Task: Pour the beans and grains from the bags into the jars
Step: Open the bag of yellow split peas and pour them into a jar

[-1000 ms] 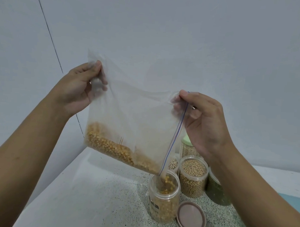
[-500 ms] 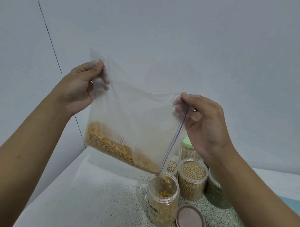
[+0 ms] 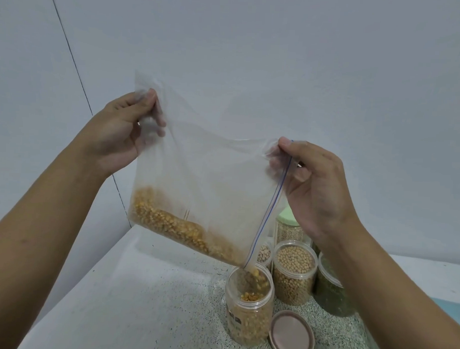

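fuller jar (image 3: 248,316) below bag (image 3: 210,179) between left hand (image 3: 118,134) and right hand (image 3: 317,187)

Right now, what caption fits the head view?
Left hand and right hand tilt a bag, pouring yellow grains into an open jar.

Tilted zip bag (image 3: 210,173) spilling yellow grains (image 3: 170,223) into open jar (image 3: 249,308)
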`<state>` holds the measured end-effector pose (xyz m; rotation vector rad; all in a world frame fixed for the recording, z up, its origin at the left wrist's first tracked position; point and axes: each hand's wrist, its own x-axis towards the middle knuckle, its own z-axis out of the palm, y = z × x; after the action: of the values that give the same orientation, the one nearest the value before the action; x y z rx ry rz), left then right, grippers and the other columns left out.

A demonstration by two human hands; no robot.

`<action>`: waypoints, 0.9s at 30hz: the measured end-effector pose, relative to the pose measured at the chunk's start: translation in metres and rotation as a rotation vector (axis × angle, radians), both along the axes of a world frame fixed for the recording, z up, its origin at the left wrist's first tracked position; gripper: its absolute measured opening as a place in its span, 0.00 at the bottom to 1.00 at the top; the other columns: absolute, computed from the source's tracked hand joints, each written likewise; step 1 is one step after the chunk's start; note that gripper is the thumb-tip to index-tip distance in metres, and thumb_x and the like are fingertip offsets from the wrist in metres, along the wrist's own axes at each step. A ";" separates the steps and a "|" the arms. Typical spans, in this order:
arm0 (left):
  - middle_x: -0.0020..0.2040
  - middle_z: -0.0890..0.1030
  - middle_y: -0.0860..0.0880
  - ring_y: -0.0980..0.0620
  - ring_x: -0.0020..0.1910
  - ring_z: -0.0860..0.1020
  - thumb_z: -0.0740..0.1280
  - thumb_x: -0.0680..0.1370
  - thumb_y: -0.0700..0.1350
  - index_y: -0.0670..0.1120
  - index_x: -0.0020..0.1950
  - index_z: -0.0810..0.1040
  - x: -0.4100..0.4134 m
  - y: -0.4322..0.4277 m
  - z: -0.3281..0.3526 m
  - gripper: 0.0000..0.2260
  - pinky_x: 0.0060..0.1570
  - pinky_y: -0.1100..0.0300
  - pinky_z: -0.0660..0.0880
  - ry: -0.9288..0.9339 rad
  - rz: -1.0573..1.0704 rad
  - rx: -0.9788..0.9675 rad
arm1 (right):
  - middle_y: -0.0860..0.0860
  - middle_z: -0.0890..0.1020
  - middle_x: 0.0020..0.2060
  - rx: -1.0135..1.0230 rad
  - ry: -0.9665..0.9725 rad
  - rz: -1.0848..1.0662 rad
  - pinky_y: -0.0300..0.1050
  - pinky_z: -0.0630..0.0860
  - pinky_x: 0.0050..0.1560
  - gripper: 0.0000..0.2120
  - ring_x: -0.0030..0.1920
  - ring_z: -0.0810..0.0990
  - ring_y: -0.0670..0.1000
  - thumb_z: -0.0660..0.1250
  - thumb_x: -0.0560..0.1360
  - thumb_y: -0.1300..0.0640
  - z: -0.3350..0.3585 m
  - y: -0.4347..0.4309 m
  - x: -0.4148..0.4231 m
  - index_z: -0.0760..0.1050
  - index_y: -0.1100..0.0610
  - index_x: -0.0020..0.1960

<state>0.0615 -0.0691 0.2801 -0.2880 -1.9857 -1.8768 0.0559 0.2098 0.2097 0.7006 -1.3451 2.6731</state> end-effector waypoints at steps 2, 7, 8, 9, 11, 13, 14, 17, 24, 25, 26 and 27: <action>0.35 0.80 0.50 0.53 0.35 0.77 0.64 0.83 0.49 0.48 0.39 0.79 0.000 0.001 0.001 0.14 0.43 0.63 0.77 -0.001 0.000 -0.001 | 0.56 0.83 0.37 -0.008 -0.007 0.006 0.42 0.76 0.41 0.06 0.35 0.79 0.48 0.70 0.72 0.61 0.001 0.001 0.000 0.80 0.65 0.41; 0.34 0.80 0.51 0.54 0.34 0.77 0.65 0.81 0.50 0.49 0.37 0.80 0.001 0.002 0.001 0.14 0.42 0.63 0.77 0.009 -0.011 -0.008 | 0.54 0.83 0.36 -0.011 -0.024 0.020 0.42 0.76 0.41 0.06 0.35 0.79 0.48 0.69 0.74 0.62 0.000 0.003 -0.001 0.80 0.65 0.41; 0.34 0.80 0.51 0.54 0.34 0.77 0.64 0.82 0.49 0.49 0.37 0.80 0.001 0.003 0.000 0.14 0.42 0.63 0.77 0.008 -0.015 -0.011 | 0.54 0.83 0.37 -0.011 -0.026 0.022 0.42 0.76 0.42 0.06 0.35 0.79 0.48 0.69 0.75 0.62 -0.001 0.003 -0.001 0.80 0.65 0.41; 0.34 0.80 0.51 0.54 0.34 0.77 0.64 0.82 0.49 0.49 0.37 0.80 0.001 0.003 0.000 0.14 0.42 0.64 0.77 0.008 -0.018 -0.012 | 0.55 0.82 0.37 -0.010 -0.027 0.024 0.42 0.75 0.42 0.06 0.35 0.79 0.48 0.69 0.74 0.62 -0.001 0.003 -0.001 0.80 0.65 0.41; 0.34 0.80 0.51 0.53 0.34 0.77 0.64 0.82 0.49 0.49 0.37 0.80 0.002 0.004 0.000 0.14 0.42 0.64 0.77 0.011 -0.020 -0.006 | 0.55 0.82 0.38 -0.015 -0.027 0.027 0.42 0.75 0.42 0.07 0.36 0.79 0.48 0.70 0.73 0.61 -0.001 0.004 -0.001 0.79 0.66 0.42; 0.34 0.80 0.51 0.53 0.34 0.77 0.64 0.82 0.49 0.49 0.38 0.80 0.003 0.004 0.001 0.14 0.42 0.64 0.77 0.013 -0.015 -0.001 | 0.55 0.82 0.38 -0.019 -0.028 0.028 0.42 0.75 0.42 0.07 0.35 0.79 0.48 0.70 0.73 0.61 -0.001 0.005 0.000 0.80 0.65 0.42; 0.34 0.80 0.51 0.53 0.34 0.77 0.64 0.83 0.48 0.48 0.38 0.79 0.004 0.004 0.001 0.14 0.42 0.64 0.77 0.012 -0.013 -0.003 | 0.54 0.82 0.37 -0.018 -0.028 0.029 0.42 0.75 0.42 0.07 0.35 0.79 0.48 0.70 0.72 0.61 -0.001 0.004 0.001 0.80 0.65 0.41; 0.35 0.80 0.51 0.53 0.34 0.77 0.63 0.83 0.48 0.48 0.39 0.79 0.005 0.003 0.001 0.14 0.43 0.63 0.77 0.008 -0.011 -0.013 | 0.54 0.83 0.37 -0.012 -0.028 0.033 0.42 0.76 0.43 0.07 0.35 0.79 0.47 0.70 0.72 0.60 0.000 0.005 0.003 0.80 0.65 0.41; 0.34 0.79 0.51 0.54 0.34 0.77 0.63 0.83 0.48 0.49 0.38 0.79 0.009 0.002 0.003 0.15 0.41 0.64 0.77 0.013 -0.010 -0.015 | 0.54 0.83 0.38 -0.009 -0.032 0.057 0.42 0.76 0.44 0.07 0.36 0.79 0.47 0.71 0.71 0.59 -0.001 0.003 0.006 0.80 0.63 0.40; 0.34 0.79 0.51 0.54 0.34 0.77 0.63 0.83 0.48 0.49 0.37 0.79 0.010 0.002 0.002 0.15 0.41 0.64 0.77 0.014 -0.006 -0.013 | 0.54 0.83 0.38 -0.010 -0.034 0.059 0.42 0.76 0.43 0.07 0.36 0.78 0.47 0.71 0.71 0.59 -0.001 0.003 0.006 0.80 0.64 0.40; 0.34 0.80 0.51 0.54 0.34 0.77 0.63 0.83 0.48 0.49 0.37 0.80 0.010 0.002 0.002 0.15 0.41 0.64 0.77 0.014 -0.002 -0.012 | 0.54 0.82 0.38 -0.010 -0.037 0.060 0.42 0.76 0.44 0.07 0.36 0.78 0.47 0.71 0.71 0.59 -0.001 0.003 0.006 0.80 0.64 0.41; 0.34 0.80 0.51 0.54 0.34 0.77 0.64 0.83 0.48 0.49 0.37 0.80 0.011 0.002 0.002 0.16 0.42 0.64 0.77 0.013 0.002 -0.012 | 0.54 0.82 0.38 -0.010 -0.039 0.060 0.42 0.76 0.44 0.08 0.35 0.78 0.47 0.71 0.71 0.59 0.000 0.003 0.006 0.79 0.65 0.41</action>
<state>0.0722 -0.0675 0.2819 -0.3010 -1.9879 -1.8578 0.0622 0.2127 0.2092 0.7023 -1.3404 2.7520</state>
